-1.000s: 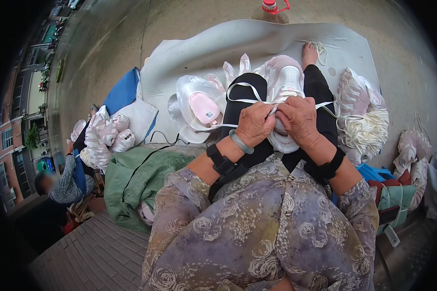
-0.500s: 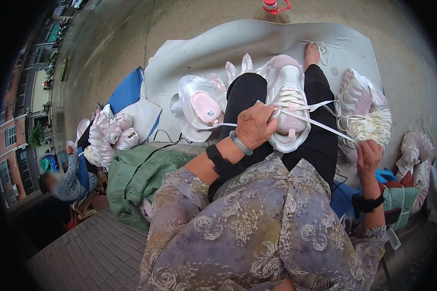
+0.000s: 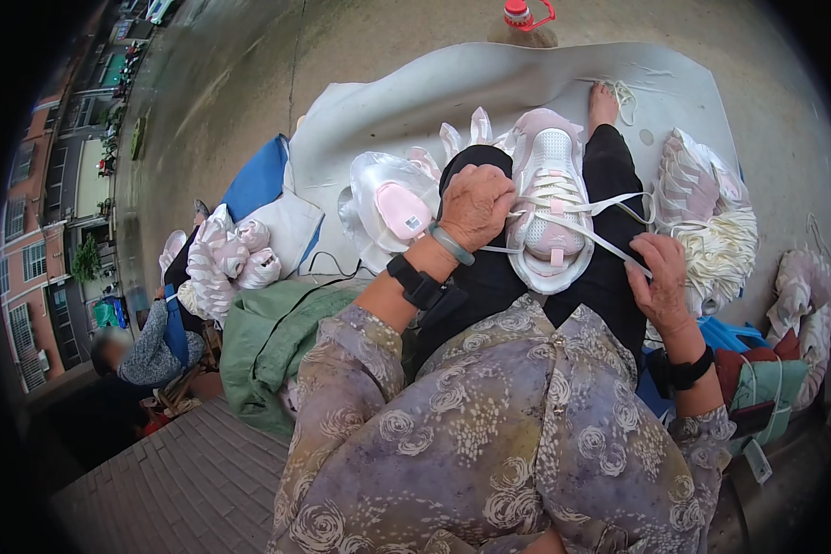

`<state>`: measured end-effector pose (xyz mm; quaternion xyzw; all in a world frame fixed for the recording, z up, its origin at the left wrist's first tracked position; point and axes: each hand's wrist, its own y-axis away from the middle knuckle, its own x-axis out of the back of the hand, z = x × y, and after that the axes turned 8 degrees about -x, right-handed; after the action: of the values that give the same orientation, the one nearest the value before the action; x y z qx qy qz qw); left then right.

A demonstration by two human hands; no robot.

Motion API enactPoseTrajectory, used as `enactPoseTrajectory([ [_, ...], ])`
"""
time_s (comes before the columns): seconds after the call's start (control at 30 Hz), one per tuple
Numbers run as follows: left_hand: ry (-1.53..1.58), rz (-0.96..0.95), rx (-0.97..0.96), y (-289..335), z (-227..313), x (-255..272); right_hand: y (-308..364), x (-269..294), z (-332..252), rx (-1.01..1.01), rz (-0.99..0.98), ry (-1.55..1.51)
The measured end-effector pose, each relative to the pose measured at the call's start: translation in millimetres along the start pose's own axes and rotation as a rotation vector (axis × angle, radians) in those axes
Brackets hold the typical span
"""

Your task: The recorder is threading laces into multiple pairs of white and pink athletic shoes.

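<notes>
A white and pink sneaker (image 3: 552, 152) lies across my thighs, its heel opening toward me. Flat white laces (image 3: 609, 242) cross over its tongue, which has a pink tab. My left hand (image 3: 475, 208) is closed just left of the shoe, with a lace running into its curled fingers. On the right, my right hand (image 3: 660, 277) pinches the other lace, drawn out from the shoe toward me. One loop of lace curves across my right thigh. The fingertips of my left hand are partly hidden.
Clear plastic with a pink pad (image 3: 402, 210) lies left of my knee. Bundled pink-white shoe pieces and white laces (image 3: 711, 245) lie at right. A green cloth (image 3: 268, 351) sits at left, near another seated person (image 3: 152, 351). A red-capped bottle (image 3: 523, 35) stands beyond the pale sheet (image 3: 369, 111).
My left hand has moved left and up, away from the tongue. My right hand has come in toward the shoe and slid along its lace. The shoe stays on my lap.
</notes>
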<state>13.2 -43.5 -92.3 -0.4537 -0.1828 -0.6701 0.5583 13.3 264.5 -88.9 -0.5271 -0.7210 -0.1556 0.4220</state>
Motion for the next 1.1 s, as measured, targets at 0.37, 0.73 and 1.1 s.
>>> enactPoseTrajectory([
  [0.37,0.15,-0.139,0.043,-19,17,8,-26,-26,-24,0.104,-0.109,-0.074],
  [0.73,0.214,-0.389,0.112,-30,16,20,-31,-22,-23,0.123,-0.106,-0.152],
  [1.1,1.149,-0.473,0.461,-31,3,28,-35,-23,-31,0.023,-0.12,-0.262],
])
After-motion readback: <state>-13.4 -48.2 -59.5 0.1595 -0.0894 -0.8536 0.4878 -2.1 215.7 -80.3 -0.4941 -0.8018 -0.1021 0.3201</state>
